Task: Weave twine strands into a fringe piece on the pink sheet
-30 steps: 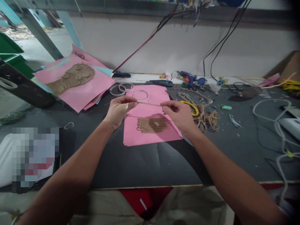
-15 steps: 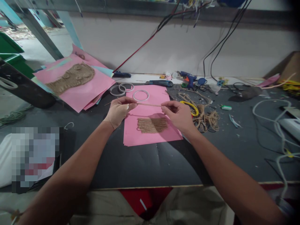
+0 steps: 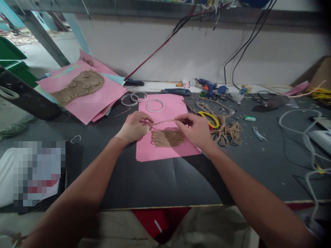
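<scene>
A short length of brown twine (image 3: 164, 121) runs between my two hands above the pink paper (image 3: 168, 154). My left hand (image 3: 136, 126), with a pale covering around its palm and wrist, pinches the left end. At the other end, the fingers of my right hand (image 3: 195, 129) are closed on the twine. Just below it, a block of twine rows (image 3: 168, 138) lies side by side on the paper; my right hand covers a little of its right edge. Yellow-handled scissors (image 3: 210, 119) lie beside my right hand, partly hidden.
Tangled twine (image 3: 230, 132) lies right of the paper. White rings (image 3: 155, 105) and a blue utility knife (image 3: 177, 91) sit behind it. At the left are pink sheets (image 3: 95, 103) bearing a twine shape (image 3: 82, 84). A blue glue gun (image 3: 209, 86) stands at the back; grey cable (image 3: 305, 137) loops at right.
Both hands have come slightly down and nearer the block of twine rows. The twine between them was straight and is now slightly bent.
</scene>
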### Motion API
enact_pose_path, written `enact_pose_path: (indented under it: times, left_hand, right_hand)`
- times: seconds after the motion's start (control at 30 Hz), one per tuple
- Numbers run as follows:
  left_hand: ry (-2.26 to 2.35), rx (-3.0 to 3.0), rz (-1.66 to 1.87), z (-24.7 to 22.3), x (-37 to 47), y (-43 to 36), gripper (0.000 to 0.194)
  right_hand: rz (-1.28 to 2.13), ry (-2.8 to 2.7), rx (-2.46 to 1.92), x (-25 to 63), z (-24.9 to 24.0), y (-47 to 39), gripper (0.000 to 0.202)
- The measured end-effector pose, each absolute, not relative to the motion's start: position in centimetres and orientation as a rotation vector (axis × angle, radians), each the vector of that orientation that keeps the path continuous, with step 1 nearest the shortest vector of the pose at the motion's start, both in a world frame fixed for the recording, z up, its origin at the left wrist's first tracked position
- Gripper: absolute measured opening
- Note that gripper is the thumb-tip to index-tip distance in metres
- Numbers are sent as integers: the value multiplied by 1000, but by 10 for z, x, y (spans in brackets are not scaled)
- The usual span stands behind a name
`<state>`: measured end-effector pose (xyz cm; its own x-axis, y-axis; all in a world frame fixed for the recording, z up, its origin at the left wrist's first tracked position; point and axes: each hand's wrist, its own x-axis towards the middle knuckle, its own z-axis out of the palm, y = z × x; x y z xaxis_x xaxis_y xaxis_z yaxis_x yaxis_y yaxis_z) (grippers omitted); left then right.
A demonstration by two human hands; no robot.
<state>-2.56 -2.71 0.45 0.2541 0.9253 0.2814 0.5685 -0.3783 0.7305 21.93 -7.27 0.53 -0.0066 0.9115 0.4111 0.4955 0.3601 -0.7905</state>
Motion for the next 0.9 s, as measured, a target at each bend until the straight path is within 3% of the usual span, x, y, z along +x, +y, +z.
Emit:
enact_pose_path:
  times: [0.3,0.9]
  left_hand:
    - [1038,2271,1118,14,-1,-46,13]
    - [1109,1773,867,19,6,-53,21]
  right_hand:
    - [495,-1754,-1134,208,5,-81,11]
    - [424,-1806,-1104,202,2,-85,10]
